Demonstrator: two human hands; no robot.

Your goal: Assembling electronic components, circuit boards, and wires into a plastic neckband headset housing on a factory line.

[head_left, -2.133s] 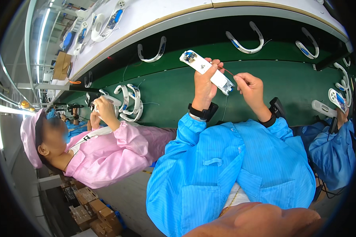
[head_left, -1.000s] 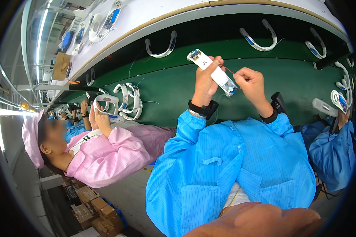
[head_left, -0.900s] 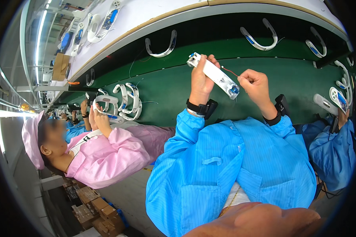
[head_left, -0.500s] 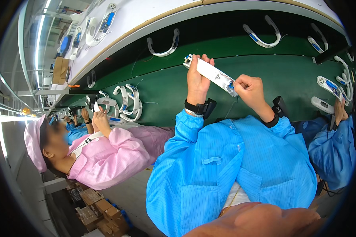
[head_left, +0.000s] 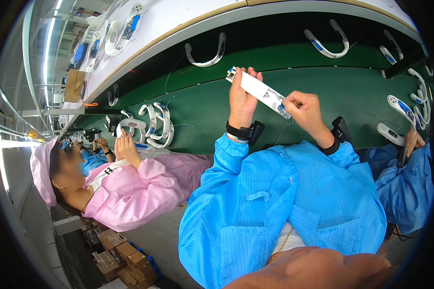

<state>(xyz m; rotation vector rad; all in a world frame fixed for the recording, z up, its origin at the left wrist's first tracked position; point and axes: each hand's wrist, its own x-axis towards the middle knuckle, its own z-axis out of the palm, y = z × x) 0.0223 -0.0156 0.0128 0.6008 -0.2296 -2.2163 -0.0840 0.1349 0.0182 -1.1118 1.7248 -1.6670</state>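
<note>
My left hand (head_left: 243,94) is closed around the upper end of a long white plastic housing (head_left: 258,88), held tilted above the green bench. Small electronic parts show at both ends of this housing. At its lower right end, the fingertips of my right hand (head_left: 304,110) are pinched together against a small blue part (head_left: 282,107). What sits between those fingertips is hidden. A thin wire (head_left: 285,127) hangs down from that end.
White U-shaped bands (head_left: 207,60) lie along the dark green belt (head_left: 275,58). More curved white pieces (head_left: 161,126) are grouped at left beside a co-worker in pink (head_left: 144,188). Another person's hand (head_left: 411,140) is at right, near white parts (head_left: 401,108).
The U-shaped bands on the belt have shifted right. My hands stay nearly in place, with the housing moved very slightly right. The co-worker's hands at left have shifted a little.
</note>
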